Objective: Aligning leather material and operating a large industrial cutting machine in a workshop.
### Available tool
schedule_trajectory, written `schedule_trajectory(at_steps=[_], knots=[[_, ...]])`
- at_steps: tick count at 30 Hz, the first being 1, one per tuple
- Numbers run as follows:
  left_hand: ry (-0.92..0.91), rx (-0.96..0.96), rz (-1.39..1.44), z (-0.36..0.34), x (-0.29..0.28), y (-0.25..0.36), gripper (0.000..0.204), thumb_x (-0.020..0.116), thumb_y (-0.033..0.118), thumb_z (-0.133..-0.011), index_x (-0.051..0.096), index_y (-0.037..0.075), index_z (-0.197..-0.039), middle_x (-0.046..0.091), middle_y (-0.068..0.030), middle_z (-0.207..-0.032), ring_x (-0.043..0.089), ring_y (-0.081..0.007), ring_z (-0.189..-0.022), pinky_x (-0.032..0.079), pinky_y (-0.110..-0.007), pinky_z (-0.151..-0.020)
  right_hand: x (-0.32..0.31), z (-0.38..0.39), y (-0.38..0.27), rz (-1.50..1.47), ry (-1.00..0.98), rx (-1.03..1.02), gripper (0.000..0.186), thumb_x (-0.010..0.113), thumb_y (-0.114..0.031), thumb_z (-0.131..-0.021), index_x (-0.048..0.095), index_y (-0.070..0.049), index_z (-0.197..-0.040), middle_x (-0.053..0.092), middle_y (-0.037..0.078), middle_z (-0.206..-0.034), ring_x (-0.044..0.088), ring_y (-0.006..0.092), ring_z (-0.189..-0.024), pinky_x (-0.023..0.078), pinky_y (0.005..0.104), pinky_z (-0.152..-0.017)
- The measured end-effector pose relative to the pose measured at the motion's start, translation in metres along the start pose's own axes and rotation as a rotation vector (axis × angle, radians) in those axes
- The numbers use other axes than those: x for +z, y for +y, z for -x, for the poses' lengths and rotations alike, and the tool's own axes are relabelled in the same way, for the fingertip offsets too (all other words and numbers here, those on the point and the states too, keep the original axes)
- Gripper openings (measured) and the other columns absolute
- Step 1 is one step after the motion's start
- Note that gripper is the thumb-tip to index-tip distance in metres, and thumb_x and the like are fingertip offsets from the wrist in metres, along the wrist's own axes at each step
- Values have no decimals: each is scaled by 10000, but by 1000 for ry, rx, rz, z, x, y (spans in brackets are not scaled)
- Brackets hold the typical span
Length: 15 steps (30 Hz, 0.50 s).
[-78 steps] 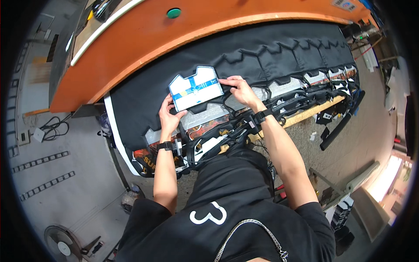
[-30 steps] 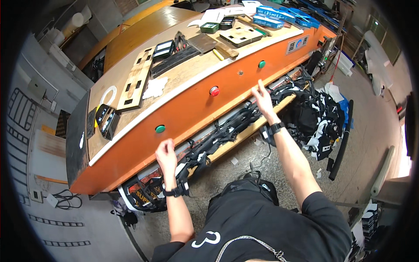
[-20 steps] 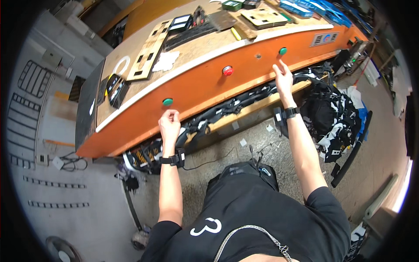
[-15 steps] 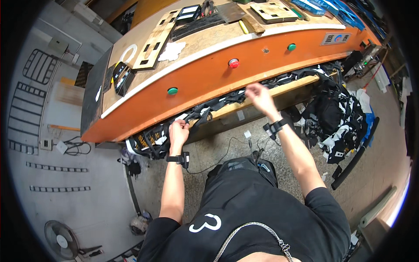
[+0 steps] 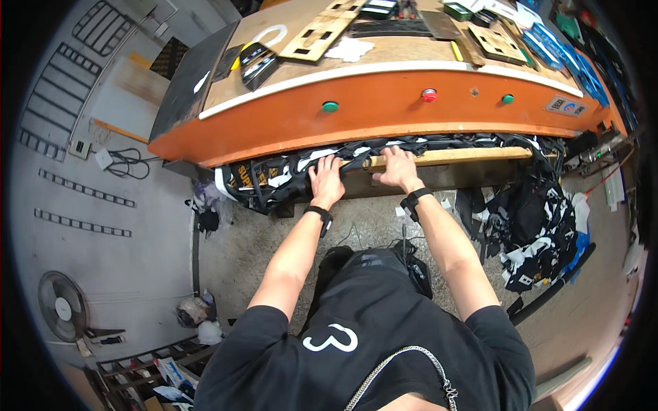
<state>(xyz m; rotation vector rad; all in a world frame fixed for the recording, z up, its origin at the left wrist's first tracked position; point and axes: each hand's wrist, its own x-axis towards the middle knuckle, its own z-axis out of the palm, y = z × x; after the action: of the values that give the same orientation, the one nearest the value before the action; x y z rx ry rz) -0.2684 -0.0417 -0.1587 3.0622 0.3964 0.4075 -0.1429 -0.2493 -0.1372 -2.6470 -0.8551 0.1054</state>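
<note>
A long trough under the bench front is packed with black and white fabric scraps (image 5: 295, 164). My left hand (image 5: 327, 183) lies palm down over the black scraps, its fingers stretched forward onto them. To its right, my right hand (image 5: 399, 170) rests across a pale wooden bar (image 5: 473, 155) at the trough's front edge. Its fingers reach over the bar to the scraps, and the thumb stands apart. Neither hand visibly grips anything; the undersides of both are hidden.
Above the trough, an orange panel (image 5: 274, 130) carries a red button (image 5: 430, 95) and green buttons. Slotted wooden boards (image 5: 322, 31) and tools lie on the bench top. A heap of scraps (image 5: 531, 226) covers the floor at right. A fan (image 5: 63, 306) stands at left.
My left hand has moved right and opened from a pinch. My right hand has come down onto the bar, closer to the left. The view has turned, levelling the bench.
</note>
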Motion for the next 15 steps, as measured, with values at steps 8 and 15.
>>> schedule_trajectory(at_steps=[8, 15], knots=[[-51, 80, 72, 1, 12, -31, 754, 868, 159, -633, 584, 103, -1329, 530, -104, -1353, 452, -283, -1357, 327, -631, -1088, 52, -22, -18, -132, 142, 150, 639, 797, -457, -772, 633, -25, -1213, 600, 223, -1235, 552, 395, -1241, 476, 469, -1051], [-15, 233, 201, 19, 26, -63, 772, 784, 63, -684, 536, 38, -1415, 501, -167, -1441, 442, -322, -1370, 333, -646, -1093, 89, -31, -20, -164, 218, 212, 571, 797, -431, -775, 641, 30, -1073, 586, 248, -1174, 553, 417, -1142, 480, 461, -1010]])
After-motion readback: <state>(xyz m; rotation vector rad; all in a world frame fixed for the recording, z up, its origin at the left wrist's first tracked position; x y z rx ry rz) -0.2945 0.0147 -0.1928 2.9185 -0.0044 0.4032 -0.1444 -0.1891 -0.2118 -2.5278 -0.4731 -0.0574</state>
